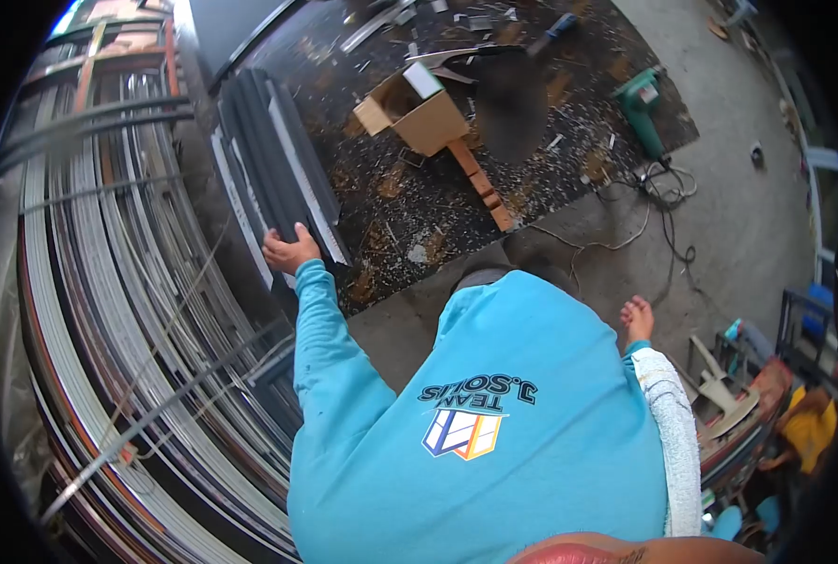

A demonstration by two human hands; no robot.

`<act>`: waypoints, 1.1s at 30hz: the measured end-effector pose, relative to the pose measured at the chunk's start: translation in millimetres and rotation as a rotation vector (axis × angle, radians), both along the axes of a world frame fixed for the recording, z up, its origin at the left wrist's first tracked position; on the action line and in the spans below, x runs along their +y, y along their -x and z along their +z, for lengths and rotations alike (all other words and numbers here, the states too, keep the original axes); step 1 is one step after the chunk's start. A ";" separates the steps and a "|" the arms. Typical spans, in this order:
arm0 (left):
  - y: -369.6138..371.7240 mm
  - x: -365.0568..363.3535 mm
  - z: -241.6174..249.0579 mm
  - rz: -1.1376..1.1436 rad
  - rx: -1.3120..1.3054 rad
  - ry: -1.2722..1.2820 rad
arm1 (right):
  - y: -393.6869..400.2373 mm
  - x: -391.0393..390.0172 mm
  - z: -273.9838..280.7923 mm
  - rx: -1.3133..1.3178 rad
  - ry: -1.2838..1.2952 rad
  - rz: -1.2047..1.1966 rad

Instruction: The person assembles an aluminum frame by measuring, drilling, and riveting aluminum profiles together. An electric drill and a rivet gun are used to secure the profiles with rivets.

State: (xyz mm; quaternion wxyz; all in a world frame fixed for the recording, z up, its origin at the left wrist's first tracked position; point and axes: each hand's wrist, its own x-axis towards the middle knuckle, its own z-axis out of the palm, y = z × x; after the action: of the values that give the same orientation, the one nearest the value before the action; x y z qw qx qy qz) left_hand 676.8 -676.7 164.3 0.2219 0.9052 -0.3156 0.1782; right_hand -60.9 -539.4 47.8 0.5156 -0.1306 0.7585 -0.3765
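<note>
My left hand (290,250) is at the near end of a bundle of dark grey metal profiles (267,150), with thumb and fingers apart. It seems to rest on the profiles, though the contact is hard to make out. The bundle lies along the left edge of a dark worktable (381,254), with light strips along its sides. Away from the table, my right hand (637,318) hangs at my side, fingers loosely bent and nothing visible in them.
On the table are an open cardboard box (428,127), a strip of orange-brown blocks (480,186), a green power tool (641,108), a blue-handled tool (558,28) and scattered scraps. Cables (668,188) trail onto the floor. Long profiles (109,282) fill a rack at left.
</note>
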 end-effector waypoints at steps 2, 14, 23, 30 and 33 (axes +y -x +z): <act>-35.1 11.6 -3.6 0.023 -0.010 0.066 | 18.1 -69.4 21.3 0.105 0.150 0.131; -59.0 25.3 53.2 -0.142 0.380 -0.437 | -281.5 -352.6 180.6 -0.108 0.835 0.996; -91.4 8.3 2.2 -0.273 0.337 -0.547 | -527.0 -275.1 164.3 -0.539 0.635 1.486; -77.1 20.2 72.7 -0.558 1.239 0.317 | -745.3 -314.5 122.0 -0.629 0.012 1.092; -46.6 29.9 85.5 -0.613 1.273 0.391 | -742.6 -302.7 194.0 -0.950 0.082 0.870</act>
State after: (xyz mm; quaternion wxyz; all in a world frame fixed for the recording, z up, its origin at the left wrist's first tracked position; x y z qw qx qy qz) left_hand 723.4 -646.8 249.8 0.5596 0.6484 -0.3269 -0.3994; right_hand 681.7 -842.0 241.8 0.8953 -0.2648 0.3107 -0.1784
